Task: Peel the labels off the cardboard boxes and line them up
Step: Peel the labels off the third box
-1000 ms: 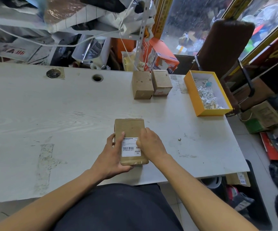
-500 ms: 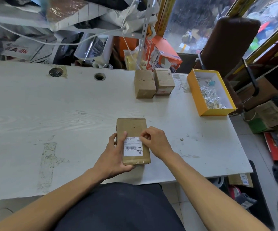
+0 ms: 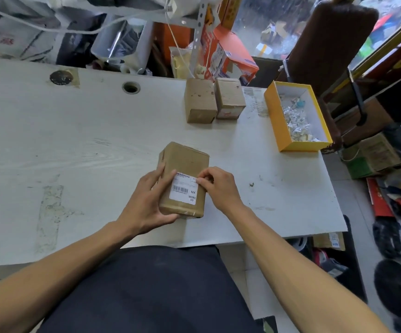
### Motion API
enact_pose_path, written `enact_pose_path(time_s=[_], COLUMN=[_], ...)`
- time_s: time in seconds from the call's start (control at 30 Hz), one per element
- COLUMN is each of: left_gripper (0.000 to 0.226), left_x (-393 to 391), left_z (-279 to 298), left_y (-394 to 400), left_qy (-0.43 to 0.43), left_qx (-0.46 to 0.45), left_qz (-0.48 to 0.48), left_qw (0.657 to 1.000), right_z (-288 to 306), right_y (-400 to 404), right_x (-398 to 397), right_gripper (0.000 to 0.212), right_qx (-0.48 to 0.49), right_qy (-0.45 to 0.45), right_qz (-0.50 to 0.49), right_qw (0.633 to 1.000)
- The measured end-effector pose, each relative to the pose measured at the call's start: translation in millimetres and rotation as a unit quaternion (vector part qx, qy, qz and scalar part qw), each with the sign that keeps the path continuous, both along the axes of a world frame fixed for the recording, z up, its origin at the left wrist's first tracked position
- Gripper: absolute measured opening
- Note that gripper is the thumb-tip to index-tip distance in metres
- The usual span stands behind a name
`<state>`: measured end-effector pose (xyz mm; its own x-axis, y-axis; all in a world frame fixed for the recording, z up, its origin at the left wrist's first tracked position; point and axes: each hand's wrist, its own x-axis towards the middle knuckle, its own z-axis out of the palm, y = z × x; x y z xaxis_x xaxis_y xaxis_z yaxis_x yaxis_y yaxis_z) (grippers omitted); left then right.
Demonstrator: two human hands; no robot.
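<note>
A brown cardboard box (image 3: 185,162) lies near the front edge of the white table (image 3: 74,145), with a white barcode label (image 3: 182,191) stuck on its top. My left hand (image 3: 146,200) grips the box along its left side and near corner. The fingertips of my right hand (image 3: 216,185) pinch at the label's upper right corner. Two smaller cardboard boxes (image 3: 200,103) (image 3: 229,99) stand side by side at the table's far edge, touching each other.
A yellow open box (image 3: 276,116) holding crumpled white paper scraps sits at the table's right side. Clutter, bags and an orange carton (image 3: 228,54) pile up behind the table. More boxes and items cover the floor to the right. A brown chair back (image 3: 331,44) stands behind the yellow box.
My right hand has moved from lying over the label's right side to pinching its upper right corner. The box has tilted slightly; my left hand keeps its grip.
</note>
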<state>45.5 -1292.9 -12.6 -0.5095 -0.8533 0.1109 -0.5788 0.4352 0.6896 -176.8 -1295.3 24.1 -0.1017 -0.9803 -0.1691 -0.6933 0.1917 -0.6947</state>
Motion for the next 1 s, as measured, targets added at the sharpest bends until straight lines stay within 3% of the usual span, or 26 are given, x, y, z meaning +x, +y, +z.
enact_pose_path(time_s=[0.3,0.57,1.0], left_gripper=[0.084,0.083,0.08], left_x=[-35.8,-49.1,-52.3], left_z=[2.0,0.3,-2.6], left_y=[1.2,-2.9,-6.2], left_qy=[0.019,-0.025,-0.059], left_qx=[-0.058,-0.105,-0.108], left_qz=[-0.04,-0.048,-0.066], left_qw=[0.997,0.993,0.99], right_z=[-4.3,-3.8,-1.9], right_y=[11.7,8.0,13.9], right_x=[-22.5,-26.8,-31.1], right_gripper=[0.012,0.013,0.015], right_qx=[0.076,0.137,0.147], right_qy=[0.01,0.023,-0.003], right_qz=[-0.027,-0.009,-0.026], right_qw=[0.997,0.99,0.989])
